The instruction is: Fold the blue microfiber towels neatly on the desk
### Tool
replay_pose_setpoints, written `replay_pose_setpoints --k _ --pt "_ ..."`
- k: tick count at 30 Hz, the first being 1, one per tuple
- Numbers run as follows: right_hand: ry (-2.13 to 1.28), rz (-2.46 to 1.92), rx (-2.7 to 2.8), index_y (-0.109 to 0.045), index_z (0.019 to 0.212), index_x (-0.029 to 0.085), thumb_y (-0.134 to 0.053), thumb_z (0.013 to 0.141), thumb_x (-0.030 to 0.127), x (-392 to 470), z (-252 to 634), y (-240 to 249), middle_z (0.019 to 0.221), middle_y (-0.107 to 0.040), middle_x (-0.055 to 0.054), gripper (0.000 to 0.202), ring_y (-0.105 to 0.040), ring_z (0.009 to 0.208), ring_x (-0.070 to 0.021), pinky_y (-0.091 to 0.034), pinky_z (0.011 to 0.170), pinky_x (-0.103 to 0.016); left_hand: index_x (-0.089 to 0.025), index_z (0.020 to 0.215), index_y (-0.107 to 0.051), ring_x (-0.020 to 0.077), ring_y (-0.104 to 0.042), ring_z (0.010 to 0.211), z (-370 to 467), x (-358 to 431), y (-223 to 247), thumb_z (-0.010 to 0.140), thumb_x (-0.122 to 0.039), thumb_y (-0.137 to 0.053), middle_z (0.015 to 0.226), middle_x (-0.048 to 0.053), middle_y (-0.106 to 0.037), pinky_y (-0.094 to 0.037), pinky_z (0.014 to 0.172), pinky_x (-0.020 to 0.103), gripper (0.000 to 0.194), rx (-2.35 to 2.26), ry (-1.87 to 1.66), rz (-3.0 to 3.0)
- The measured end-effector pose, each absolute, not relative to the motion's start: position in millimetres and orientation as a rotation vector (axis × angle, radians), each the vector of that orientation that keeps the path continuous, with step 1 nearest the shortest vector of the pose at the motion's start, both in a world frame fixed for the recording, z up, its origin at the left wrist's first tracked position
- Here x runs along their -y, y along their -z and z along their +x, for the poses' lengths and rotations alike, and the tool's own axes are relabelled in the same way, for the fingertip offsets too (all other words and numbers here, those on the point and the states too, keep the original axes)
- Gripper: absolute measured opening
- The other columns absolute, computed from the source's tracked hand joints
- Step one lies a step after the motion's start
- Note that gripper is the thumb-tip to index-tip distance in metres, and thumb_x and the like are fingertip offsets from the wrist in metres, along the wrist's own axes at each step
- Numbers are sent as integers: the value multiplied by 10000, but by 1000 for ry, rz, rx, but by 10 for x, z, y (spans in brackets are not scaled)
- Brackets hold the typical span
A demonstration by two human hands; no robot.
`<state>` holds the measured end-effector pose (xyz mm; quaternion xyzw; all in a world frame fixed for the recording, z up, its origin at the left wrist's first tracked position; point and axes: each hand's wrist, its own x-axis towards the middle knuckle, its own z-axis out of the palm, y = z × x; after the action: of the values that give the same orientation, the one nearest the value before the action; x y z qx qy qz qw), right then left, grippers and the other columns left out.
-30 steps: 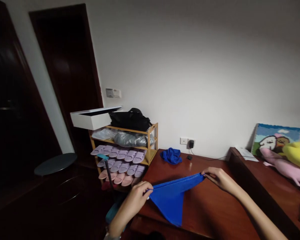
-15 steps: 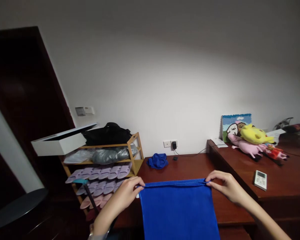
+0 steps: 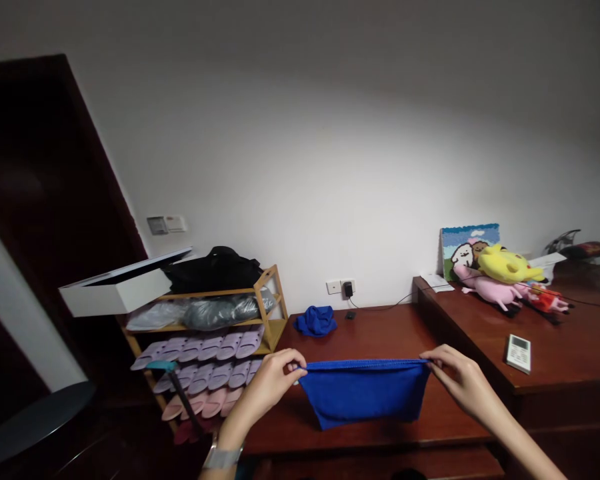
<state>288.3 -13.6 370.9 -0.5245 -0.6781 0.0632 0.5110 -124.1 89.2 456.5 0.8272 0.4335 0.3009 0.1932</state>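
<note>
A blue cloth (image 3: 365, 393) with a stitched upper edge is stretched between my two hands above the reddish-brown tabletop (image 3: 375, 333). My left hand (image 3: 276, 381) pinches its top left corner; a small white tag peeks out by the fingertips. The top right corner is pinched by my right hand (image 3: 457, 375). From the taut edge the cloth slopes down and looks foreshortened, its lower edge over the front part of the table. I cannot tell whether that edge touches the wood. Behind it, a crumpled blue cloth (image 3: 316, 321) lies near the wall.
At left stands a wooden shoe rack (image 3: 270, 300) with several slippers (image 3: 210, 348), a black bag (image 3: 215, 267) and a white box (image 3: 115, 293). On the higher desk at right are plush toys (image 3: 510, 263) and a white calculator-like device (image 3: 519, 353). A charger (image 3: 349, 289) is plugged into the wall.
The cloth's lower part has swung up and away from me, so its bottom edge now shows. Both hands have shifted slightly right in view, still pinching the corners.
</note>
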Motion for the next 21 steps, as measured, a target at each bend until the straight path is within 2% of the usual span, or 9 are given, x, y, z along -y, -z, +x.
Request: replay_pose_setpoints --k 4,7,10,14,17,21 --pt "-161 -1287 1535 -768 973 263 -623 932 556 153 2934 -3660 987 -769 -72 329 -725 917 -239 -606 824 -321 -218 806 -693 184 -668 820 -1238 -901 -4482 827 -316 -675 831 -8 -726 -501 807 274 102 -1089 -908 2232" --pt "-204 -1298 1537 -743 975 259 -622 931 551 207 2930 -3690 953 -773 -61 319 -732 887 -231 -612 795 -301 -215 820 -679 183 -663 877 -1257 -891 -4445 849 -318 -676 880 -2 -721 -494 852 276 107 -1028 -914 2217" --pt "-193 -1226 1618 -697 954 247 -590 968 484 337 2883 -3810 939 -746 -65 260 -708 850 -202 -597 772 -269 -216 818 -660 174 -646 861 -1285 -854 -4446 874 -316 -669 875 3 -696 -499 825 270 115 -986 -953 2203" --pt "-98 -1130 1833 -723 907 244 -442 1036 322 547 2854 -3982 1061 -705 -92 319 -687 966 -183 -573 817 -251 -212 732 -646 162 -637 812 -1332 -758 -4511 891 -302 -670 834 10 -652 -508 769 261 185 -848 -1077 2197" --pt "26 -1166 1857 -765 1032 297 -478 1022 262 624 2868 -4014 1106 -699 -73 289 -690 1028 -167 -560 876 -234 -228 765 -752 164 -664 834 -1363 -698 -4561 887 -220 -629 915 36 -675 -531 734 252 173 -838 -1051 2221" --pt "115 -1194 1823 -755 1133 327 -526 1003 247 618 2871 -3945 1100 -714 -53 275 -704 1028 -155 -563 890 -216 -295 876 -834 177 -709 882 -1375 -683 -4558 891 -174 -576 1046 54 -737 -566 716 246 286 -899 -958 2265"
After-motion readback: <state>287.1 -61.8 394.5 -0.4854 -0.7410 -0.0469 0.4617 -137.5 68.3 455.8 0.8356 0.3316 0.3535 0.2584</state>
